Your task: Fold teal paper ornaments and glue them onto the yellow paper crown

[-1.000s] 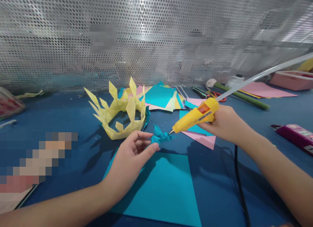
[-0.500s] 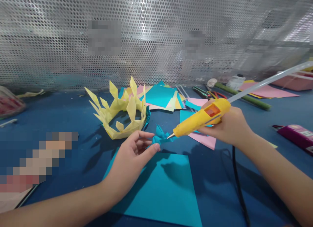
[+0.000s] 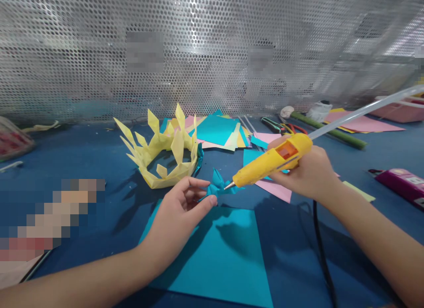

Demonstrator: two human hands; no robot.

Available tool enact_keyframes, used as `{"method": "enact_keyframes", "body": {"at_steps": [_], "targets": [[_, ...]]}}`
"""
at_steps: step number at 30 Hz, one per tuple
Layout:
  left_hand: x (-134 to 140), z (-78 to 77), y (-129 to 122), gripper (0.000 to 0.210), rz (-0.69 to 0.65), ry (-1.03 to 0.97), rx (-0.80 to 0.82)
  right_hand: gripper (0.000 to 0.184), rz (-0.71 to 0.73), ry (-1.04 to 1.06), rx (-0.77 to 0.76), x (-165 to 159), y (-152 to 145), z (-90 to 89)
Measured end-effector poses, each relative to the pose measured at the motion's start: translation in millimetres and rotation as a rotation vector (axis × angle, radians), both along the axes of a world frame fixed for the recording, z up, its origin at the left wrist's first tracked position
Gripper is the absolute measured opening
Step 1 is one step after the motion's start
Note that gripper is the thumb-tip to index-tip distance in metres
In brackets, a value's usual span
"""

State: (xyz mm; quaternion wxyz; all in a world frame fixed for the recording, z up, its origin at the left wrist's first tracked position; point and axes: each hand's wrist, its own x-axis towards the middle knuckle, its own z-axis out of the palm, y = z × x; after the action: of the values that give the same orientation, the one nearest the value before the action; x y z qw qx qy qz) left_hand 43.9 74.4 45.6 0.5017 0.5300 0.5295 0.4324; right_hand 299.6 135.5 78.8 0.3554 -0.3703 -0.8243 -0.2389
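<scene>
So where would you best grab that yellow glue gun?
Probably by the rear of the yellow glue gun, from the right, as the right hand does: its bare metal tip points left toward the folded blue paper and may be hot.

Gap between crown point(image 3: 178, 146) and glue gun point(image 3: 272, 163)

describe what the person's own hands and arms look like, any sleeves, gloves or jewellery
The left hand and right hand are ungloved. Both forearms are bare as far as the picture shows, with no sleeve, watch or bracelet. No ring shows, though some right fingers are hidden.
</scene>
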Motion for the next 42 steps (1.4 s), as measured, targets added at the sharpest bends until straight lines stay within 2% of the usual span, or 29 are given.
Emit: {"method": "enact_keyframes", "body": {"at_steps": [8, 14, 20, 25, 31, 36, 40, 42], "targets": [[1.0, 0.8, 0.8, 0.032, -0.006, -0.006, 0.005, 0.015, -0.006, 0.068, -0.150, 4.0, -2.2, 3.1], [0.1, -1.1, 0.6, 0.032, -0.007, -0.005, 0.005, 0.016, -0.045, 0.264, -0.307, -5.7, -4.9, 7.3], [0.1, -0.2, -0.7, 0.032, -0.006, -0.002, -0.003, 0.040, -0.130, 0.540, -0.485, -11.4, -3.7, 11.1], [0.2, -1.2, 0.5, 0.033, -0.007, -0.003, -0.003, 0.044, -0.127, 0.609, -0.575, -11.8, -1.1, 12.4], [0.4, -0.3, 0.3, 0.031, -0.010, -0.012, -0.006, 0.035, -0.091, 0.609, -0.583, -13.7, -2.7, 9.3], [0.4, 2.8, -0.2, 0.030, -0.009, -0.009, -0.002, 0.020, -0.058, 0.501, -0.540, -12.9, -3.8, 7.3], [0.9, 3.8, -0.8, 0.029, -0.012, -0.007, -0.001, 0.012, -0.063, 0.382, -0.451, -12.3, -6.6, 8.2], [1.2, 3.0, -1.3, 0.029, -0.013, -0.007, -0.001, 0.016, -0.076, 0.323, -0.385, -11.3, -7.7, 8.9]]}}
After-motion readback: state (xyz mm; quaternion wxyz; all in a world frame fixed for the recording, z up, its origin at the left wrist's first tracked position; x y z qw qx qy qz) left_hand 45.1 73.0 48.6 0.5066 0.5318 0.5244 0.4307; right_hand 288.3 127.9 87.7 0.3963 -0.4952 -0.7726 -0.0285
